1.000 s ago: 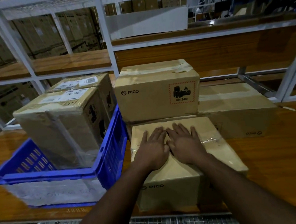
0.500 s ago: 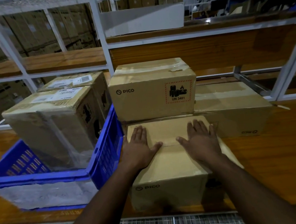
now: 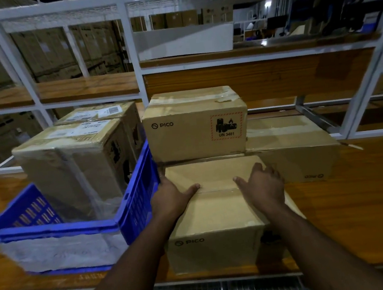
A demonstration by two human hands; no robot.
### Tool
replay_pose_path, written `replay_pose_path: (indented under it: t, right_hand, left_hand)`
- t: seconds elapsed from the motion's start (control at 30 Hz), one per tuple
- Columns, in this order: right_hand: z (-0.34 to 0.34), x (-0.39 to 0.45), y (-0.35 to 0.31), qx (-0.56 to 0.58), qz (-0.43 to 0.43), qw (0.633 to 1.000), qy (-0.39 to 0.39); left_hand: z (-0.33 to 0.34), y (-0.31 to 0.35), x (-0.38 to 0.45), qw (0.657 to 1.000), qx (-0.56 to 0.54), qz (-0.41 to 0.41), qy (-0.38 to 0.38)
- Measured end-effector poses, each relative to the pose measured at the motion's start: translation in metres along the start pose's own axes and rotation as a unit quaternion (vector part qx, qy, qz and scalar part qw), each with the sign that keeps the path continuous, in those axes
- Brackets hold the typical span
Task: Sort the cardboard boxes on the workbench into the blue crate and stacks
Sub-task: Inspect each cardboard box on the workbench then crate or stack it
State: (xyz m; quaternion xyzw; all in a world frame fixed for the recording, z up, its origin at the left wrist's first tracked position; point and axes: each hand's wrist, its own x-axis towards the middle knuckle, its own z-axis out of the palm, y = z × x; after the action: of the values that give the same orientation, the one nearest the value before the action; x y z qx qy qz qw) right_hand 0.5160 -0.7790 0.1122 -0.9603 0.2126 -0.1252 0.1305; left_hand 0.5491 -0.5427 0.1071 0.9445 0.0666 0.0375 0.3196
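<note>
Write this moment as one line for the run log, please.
step: gripping front box | left hand: on left edge | right hand: on right edge | box: on bench | crate: two boxes inside

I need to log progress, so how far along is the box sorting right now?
Done: two boxes stand in the blue crate, and one PICO box is stacked behind. In hand: left hand and right hand on the front box. Left: it and the right box.
</note>
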Motion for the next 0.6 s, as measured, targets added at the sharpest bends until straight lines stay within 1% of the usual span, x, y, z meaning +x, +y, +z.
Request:
replay_pose_path:
  t: [0.13, 0.23, 0.33, 0.47, 0.53, 0.6]
  right_hand:
    - [-0.004, -0.015, 0.008, 0.015, -0.011, 0.999, 0.034]
    - [-0.011, -0.029, 0.012, 0.067, -0.023, 0.995, 0.074]
    - [-0.021, -0.045, 0.011, 0.129, -0.009, 0.985, 0.115]
    - [-0.045, -0.057, 0.008, 0.195, 0.018, 0.959, 0.202]
    - [-0.055, -0.056, 0.007, 0.23, 0.038, 0.948, 0.218]
    - [-0.059, -0.057, 0.009, 0.249, 0.062, 0.943, 0.211]
  left_hand:
    - [-0.005, 0.0, -0.019, 0.999, 0.002, 0.028, 0.032]
    - [-0.012, -0.002, -0.037, 0.995, -0.043, 0.059, 0.065]
    - [-0.022, 0.002, -0.055, 0.986, -0.09, 0.093, 0.109]
    - [-0.035, 0.021, -0.071, 0.959, -0.188, 0.107, 0.182]
    - [-0.041, 0.029, -0.075, 0.941, -0.242, 0.106, 0.212]
    - [-0.043, 0.032, -0.078, 0.927, -0.284, 0.096, 0.227]
